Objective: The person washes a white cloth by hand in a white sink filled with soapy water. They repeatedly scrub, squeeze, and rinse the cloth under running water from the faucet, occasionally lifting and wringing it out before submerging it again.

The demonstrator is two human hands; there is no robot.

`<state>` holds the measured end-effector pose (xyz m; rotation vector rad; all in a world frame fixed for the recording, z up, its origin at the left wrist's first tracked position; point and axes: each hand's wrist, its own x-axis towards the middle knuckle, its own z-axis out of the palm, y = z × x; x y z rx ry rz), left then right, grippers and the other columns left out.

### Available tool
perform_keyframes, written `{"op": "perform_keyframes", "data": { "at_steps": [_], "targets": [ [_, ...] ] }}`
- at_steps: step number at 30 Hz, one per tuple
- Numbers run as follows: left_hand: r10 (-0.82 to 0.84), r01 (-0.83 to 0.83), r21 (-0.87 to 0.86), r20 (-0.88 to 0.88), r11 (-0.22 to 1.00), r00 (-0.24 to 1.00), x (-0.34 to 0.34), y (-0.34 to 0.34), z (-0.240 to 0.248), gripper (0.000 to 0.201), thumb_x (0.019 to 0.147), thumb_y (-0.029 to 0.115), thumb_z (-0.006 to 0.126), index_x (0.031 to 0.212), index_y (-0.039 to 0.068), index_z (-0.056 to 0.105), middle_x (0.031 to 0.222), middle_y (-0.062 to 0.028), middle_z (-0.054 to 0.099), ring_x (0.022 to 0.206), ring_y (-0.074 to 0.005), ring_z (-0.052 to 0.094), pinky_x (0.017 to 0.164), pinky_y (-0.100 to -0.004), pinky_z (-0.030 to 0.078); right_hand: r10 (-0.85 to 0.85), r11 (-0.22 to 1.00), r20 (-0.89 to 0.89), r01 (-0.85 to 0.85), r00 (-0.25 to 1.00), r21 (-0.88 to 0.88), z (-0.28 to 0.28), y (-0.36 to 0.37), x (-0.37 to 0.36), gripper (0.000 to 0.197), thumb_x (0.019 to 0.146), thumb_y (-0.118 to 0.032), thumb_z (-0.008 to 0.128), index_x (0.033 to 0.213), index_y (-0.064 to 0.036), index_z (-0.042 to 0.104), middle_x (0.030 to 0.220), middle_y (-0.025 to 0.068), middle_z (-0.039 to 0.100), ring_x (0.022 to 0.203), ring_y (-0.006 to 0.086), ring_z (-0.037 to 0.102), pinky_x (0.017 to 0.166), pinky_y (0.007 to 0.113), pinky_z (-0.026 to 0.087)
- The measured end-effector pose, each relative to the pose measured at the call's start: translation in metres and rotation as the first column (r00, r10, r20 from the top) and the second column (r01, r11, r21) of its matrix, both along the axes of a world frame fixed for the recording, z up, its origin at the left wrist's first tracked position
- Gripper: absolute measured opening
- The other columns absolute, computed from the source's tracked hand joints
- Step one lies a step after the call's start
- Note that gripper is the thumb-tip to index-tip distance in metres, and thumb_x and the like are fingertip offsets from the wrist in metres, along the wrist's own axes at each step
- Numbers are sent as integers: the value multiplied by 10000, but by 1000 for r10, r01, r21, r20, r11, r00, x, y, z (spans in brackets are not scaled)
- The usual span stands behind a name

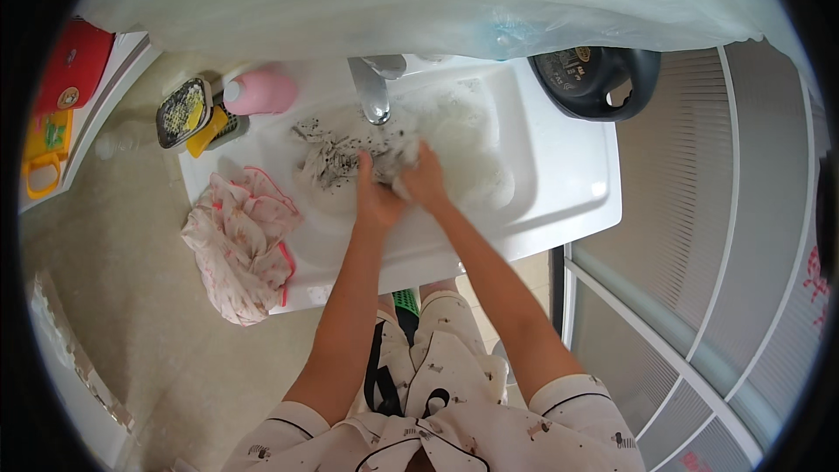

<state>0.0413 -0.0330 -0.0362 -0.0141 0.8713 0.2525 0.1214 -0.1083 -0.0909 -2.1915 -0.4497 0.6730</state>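
Note:
Both of my hands are in the white sink (522, 157), working on a wet white cloth (336, 156) with black speckled markings. My left hand (378, 199) is closed on the near part of the cloth, its thumb pointing up and its other fingers partly hidden. Close beside it, my right hand (426, 180) is closed on a bunched part of the same cloth. Suds (463, 135) float in the cloudy water to the right. Just beyond my hands, a chrome faucet (373, 96) reaches over the basin.
A crumpled pink-patterned cloth (240, 240) hangs over the left sink edge. A pink bottle (262, 91) and small containers (185, 114) stand at the back left. A black basin (581, 79) sits at the back right. Pale translucent plastic (419, 4) hangs across the top.

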Motion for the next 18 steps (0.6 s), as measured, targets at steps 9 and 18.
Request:
{"op": "perform_keyframes", "data": {
  "at_steps": [9,18],
  "targets": [
    [4,-21,18,636,1000,772,-19,36,-95,394,993,389,489,1215,69,550,1189,-89,596,1090,-229,569,892,-362,504,-10,999,112,16,994,-48,122,39,-65,286,806,-298,693,912,-35,658,943,209,630,851,377,641,683,473,514],
    [107,-43,391,-144,919,984,-16,46,-13,438,959,325,569,1304,62,511,1242,-65,594,1164,-218,550,1027,-349,412,103,920,361,49,927,-389,46,4,39,517,952,-464,474,1263,-59,551,1359,224,470,1209,388,487,961,507,424]
  ]
}}
